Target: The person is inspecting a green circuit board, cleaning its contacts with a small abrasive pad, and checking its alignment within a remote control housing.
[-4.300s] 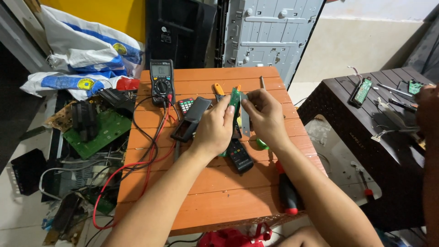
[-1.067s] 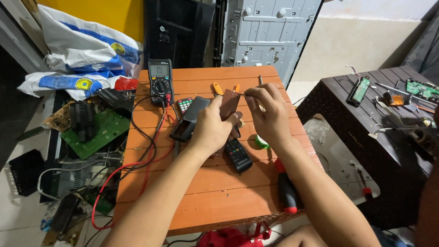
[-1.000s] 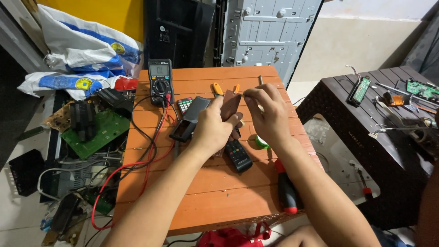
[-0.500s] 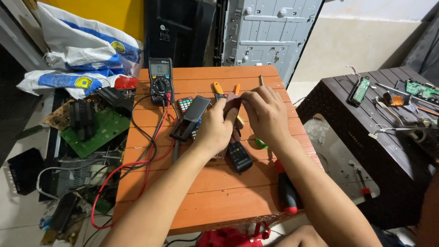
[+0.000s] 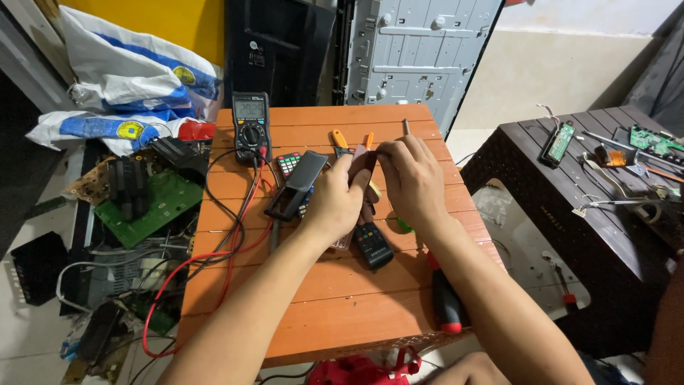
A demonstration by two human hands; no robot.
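Both hands are gripping 1 small dark part [image 5: 362,162] above the orange table [image 5: 320,314]: the left hand [image 5: 335,203] from below, the right hand [image 5: 413,178] pinching its top. It is possibly a remote's casing, hovering just beyond a black remote [image 5: 372,244] lying flat.

Orange slatted table [image 5: 320,314]; black multimeter [image 5: 251,127], red and black leads [image 5: 214,264]; green circuit board [image 5: 146,210]; red-black screwdriver [image 5: 447,308].

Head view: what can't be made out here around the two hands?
- Dark part pinched between left hand and right hand: mostly covered by fingers, kind unclear.
- Remote: top end hidden under the left hand.
- Screwdriver: shaft hidden by the right forearm.
- Meter screen: too small to read.
- Red thing: cut off by the bottom edge.
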